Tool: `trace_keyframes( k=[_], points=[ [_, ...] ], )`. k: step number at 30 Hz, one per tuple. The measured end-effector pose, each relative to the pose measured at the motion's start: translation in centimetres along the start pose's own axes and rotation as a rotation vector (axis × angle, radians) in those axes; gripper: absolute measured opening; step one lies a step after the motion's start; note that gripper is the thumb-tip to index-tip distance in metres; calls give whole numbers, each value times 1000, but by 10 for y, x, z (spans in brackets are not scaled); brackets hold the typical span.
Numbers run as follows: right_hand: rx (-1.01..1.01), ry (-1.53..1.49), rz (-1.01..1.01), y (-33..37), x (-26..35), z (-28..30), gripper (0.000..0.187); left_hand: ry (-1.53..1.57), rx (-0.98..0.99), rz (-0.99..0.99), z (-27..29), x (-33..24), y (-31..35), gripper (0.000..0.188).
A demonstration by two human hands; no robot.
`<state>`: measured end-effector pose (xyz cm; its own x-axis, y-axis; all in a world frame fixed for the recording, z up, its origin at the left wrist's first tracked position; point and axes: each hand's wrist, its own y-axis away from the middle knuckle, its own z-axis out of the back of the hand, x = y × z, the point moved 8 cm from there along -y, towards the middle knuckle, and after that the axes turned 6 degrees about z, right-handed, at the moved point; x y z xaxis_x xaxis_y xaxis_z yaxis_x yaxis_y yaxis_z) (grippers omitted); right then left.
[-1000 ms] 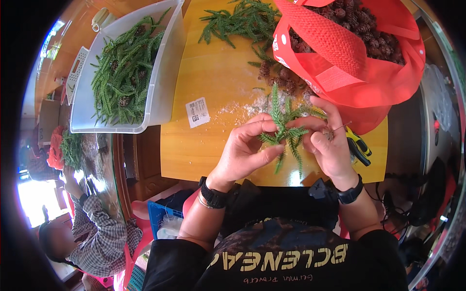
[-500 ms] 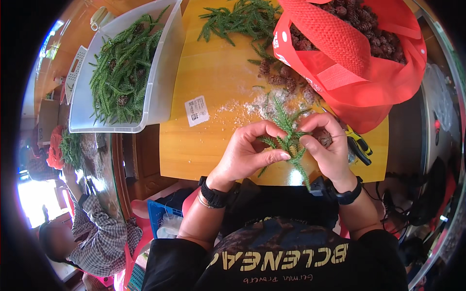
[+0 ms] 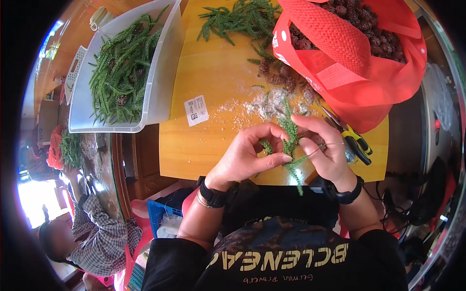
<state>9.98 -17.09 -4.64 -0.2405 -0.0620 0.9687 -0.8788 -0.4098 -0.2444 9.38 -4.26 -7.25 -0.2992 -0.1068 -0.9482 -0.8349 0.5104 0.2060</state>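
Note:
My left hand point(image 3: 250, 151) pinches a green artificial pine sprig point(image 3: 290, 133) between thumb and forefinger, above the front part of the table. Just right of the sprig, my right hand point(image 3: 330, 155) has its forefinger raised beside the needles and its thumb near the stem. A brown pine cone point(image 3: 320, 141) is tucked among the right fingers, mostly hidden by them. A thin dark wire point(image 3: 335, 143) runs from the sprig across these fingers.
A red bag point(image 3: 359, 92) full of pine cones stands back right, with loose cones point(image 3: 276, 79) beside it. Yellow-black pliers point(image 3: 357, 143) lie right. White flakes, a label point(image 3: 196, 110) and pine sprigs point(image 3: 238, 22) lie on the table point(image 3: 218, 165). A clear bin point(image 3: 145, 114) holds more sprigs. Another person point(image 3: 104, 223) sits left.
The sprig has turned more upright between my hands. My right forefinger has lifted and straightened, and the pine cone has become more hidden. The wire now shows across the right fingers.

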Motion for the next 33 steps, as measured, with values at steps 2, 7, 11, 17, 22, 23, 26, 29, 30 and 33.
trace_keyframes(
  k=[2, 7, 11, 17, 22, 23, 26, 29, 30, 33],
  points=[
    [28, 210, 149, -6, 11, -4, 38, -53, -3, 3, 1, 1, -1, 28],
    [130, 309, 108, -10, 17, -9, 36, -161, 37, 123, 0, -3, 0, 22],
    [83, 308, 120, -8, 11, -7, 26, -164, 42, 167, 0, 1, -1, 21],
    [77, 344, 84, -5, 10, -7, 16, -321, 42, -44, 0, -5, -4, 20],
    [62, 332, 78, -4, 9, -7, 14, -463, -19, -191, -6, -14, -5, 24],
    [46, 332, 82, -4, 10, -5, 14, -464, -20, -191, -7, -14, -5, 24],
    [43, 338, 29, -2, 6, -3, 14, -521, -91, -239, -4, -16, -4, 28],
    [-11, 277, 5, -1, 1, 2, 15, -424, -165, -202, 4, -13, -4, 31],
    [-12, 277, 5, -2, 1, 1, 15, -476, -188, -213, 4, -16, -4, 31],
    [-84, 269, 98, -4, 10, 2, 20, -598, -240, -274, 3, -22, -2, 30]
  ],
)
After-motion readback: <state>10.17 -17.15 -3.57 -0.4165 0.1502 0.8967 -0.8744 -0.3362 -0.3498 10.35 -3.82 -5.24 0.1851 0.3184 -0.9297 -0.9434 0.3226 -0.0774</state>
